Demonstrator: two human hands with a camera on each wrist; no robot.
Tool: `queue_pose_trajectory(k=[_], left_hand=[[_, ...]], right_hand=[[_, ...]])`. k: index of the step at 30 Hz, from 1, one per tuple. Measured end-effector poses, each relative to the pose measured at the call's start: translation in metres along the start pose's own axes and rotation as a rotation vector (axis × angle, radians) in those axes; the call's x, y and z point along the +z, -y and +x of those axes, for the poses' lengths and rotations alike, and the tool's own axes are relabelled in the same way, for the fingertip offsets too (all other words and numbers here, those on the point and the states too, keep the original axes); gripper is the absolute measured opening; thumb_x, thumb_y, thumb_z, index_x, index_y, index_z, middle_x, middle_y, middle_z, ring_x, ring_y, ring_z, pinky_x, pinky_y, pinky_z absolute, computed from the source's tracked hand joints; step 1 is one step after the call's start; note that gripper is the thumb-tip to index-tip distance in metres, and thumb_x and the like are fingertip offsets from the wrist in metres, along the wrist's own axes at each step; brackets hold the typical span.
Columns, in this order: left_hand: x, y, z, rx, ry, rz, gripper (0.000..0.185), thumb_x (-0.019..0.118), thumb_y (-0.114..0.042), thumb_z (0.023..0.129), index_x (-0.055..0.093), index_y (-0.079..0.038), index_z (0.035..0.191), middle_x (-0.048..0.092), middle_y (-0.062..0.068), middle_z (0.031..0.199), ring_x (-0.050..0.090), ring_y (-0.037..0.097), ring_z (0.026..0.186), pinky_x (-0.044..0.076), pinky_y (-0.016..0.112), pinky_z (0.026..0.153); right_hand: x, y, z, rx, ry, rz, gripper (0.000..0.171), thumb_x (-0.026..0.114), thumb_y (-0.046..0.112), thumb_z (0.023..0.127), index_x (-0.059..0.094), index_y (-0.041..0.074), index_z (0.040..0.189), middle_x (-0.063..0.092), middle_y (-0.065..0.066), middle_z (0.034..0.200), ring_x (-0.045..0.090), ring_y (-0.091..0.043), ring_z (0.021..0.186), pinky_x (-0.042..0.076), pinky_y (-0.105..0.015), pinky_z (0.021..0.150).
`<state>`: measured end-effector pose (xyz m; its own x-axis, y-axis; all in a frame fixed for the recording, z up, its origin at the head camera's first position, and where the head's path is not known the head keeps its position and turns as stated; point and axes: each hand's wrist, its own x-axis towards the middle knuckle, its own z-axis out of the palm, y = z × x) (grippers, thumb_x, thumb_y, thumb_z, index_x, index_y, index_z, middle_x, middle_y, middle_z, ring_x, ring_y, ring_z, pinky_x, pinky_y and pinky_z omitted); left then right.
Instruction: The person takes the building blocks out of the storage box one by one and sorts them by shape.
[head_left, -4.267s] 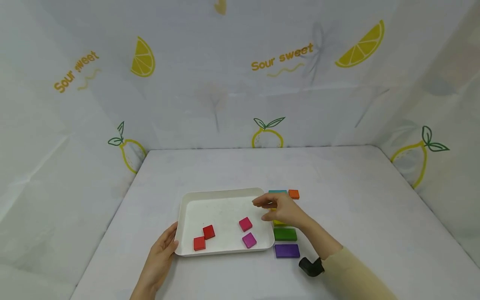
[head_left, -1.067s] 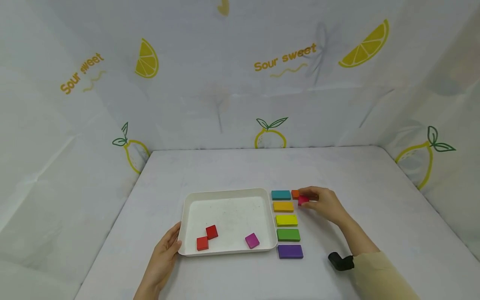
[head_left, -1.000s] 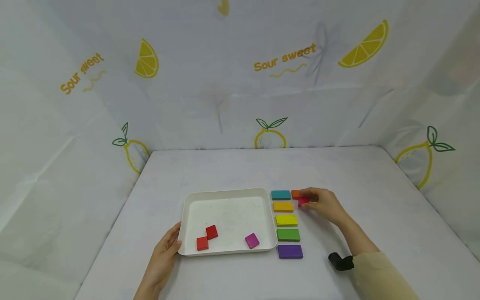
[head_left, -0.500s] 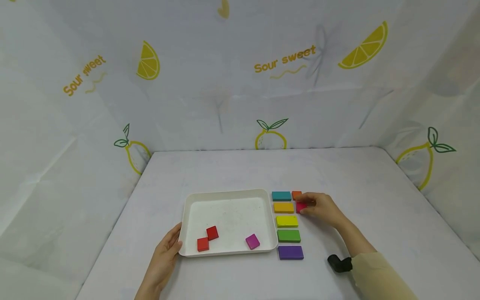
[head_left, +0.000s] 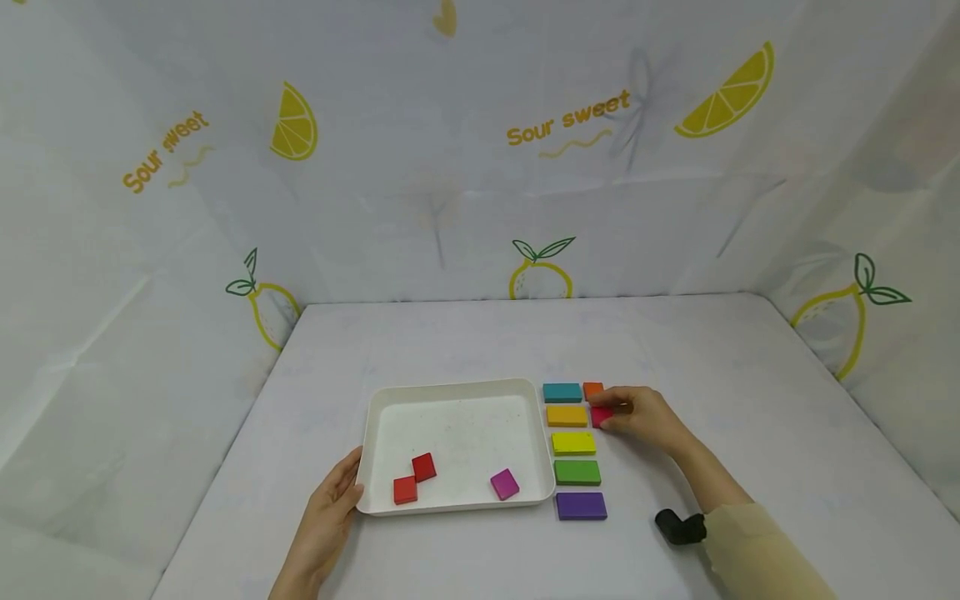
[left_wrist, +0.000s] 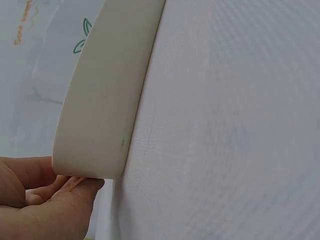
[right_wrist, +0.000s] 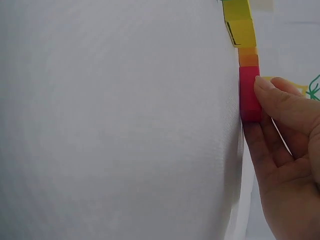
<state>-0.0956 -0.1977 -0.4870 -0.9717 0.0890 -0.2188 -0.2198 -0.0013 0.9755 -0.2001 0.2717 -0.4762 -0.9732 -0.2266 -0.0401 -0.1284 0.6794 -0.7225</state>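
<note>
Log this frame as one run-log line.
right hand: pinches pink square block beside orange block | left hand: touches white tray corner

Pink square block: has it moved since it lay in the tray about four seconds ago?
Yes. The pink square block has gone rightward, out of the white tray, and now sits beside the orange bar, pinched by the right hand.
</note>
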Motion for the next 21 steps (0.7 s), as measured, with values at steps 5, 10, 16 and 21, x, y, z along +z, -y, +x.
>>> queue_pose_trajectory(k=[5,10,16,21], left_hand=[[0.0005,0.0001,0.0001,-0.009,-0.007,-0.004,0.056,0.034,-0.003,0.104,0.016,-0.005,0.157,0.013,0.019,0.166,0.017,0.03,0.152,0.039,0.001,0.095],[0.0006,0.0002,0.0004,-0.01,-0.009,-0.012,0.056,0.034,-0.003,0.104,0.017,-0.005,0.157,0.014,0.018,0.166,0.017,0.03,0.152,0.039,0.001,0.096],[0.0003,0.0005,0.0005,-0.005,-0.005,-0.023,0.056,0.034,-0.001,0.104,0.017,-0.005,0.157,0.014,0.018,0.166,0.016,0.029,0.153,0.039,0.001,0.097],[0.0004,-0.0002,0.0003,-0.01,-0.007,-0.02,0.056,0.034,-0.001,0.104,0.017,-0.005,0.157,0.014,0.017,0.166,0.017,0.029,0.152,0.04,0.001,0.097]], right_hand=[[-0.0002,0.0009,-0.0011,0.001,0.0,0.013,0.033,0.073,0.008,0.087,0.071,0.014,0.119,0.07,-0.012,0.121,0.06,-0.032,0.116,0.056,-0.043,0.098],[-0.0008,0.0012,-0.0013,-0.015,-0.006,0.013,0.033,0.073,0.008,0.087,0.071,0.013,0.119,0.07,-0.012,0.12,0.061,-0.032,0.116,0.056,-0.045,0.098],[-0.0004,-0.0009,-0.0012,-0.04,-0.018,-0.001,0.033,0.073,0.008,0.087,0.071,0.011,0.119,0.071,-0.012,0.119,0.061,-0.032,0.116,0.053,-0.048,0.1],[-0.0027,0.0042,-0.0038,-0.006,-0.036,0.033,0.032,0.073,0.013,0.088,0.071,0.014,0.12,0.071,-0.01,0.12,0.062,-0.033,0.117,0.054,-0.049,0.1]])
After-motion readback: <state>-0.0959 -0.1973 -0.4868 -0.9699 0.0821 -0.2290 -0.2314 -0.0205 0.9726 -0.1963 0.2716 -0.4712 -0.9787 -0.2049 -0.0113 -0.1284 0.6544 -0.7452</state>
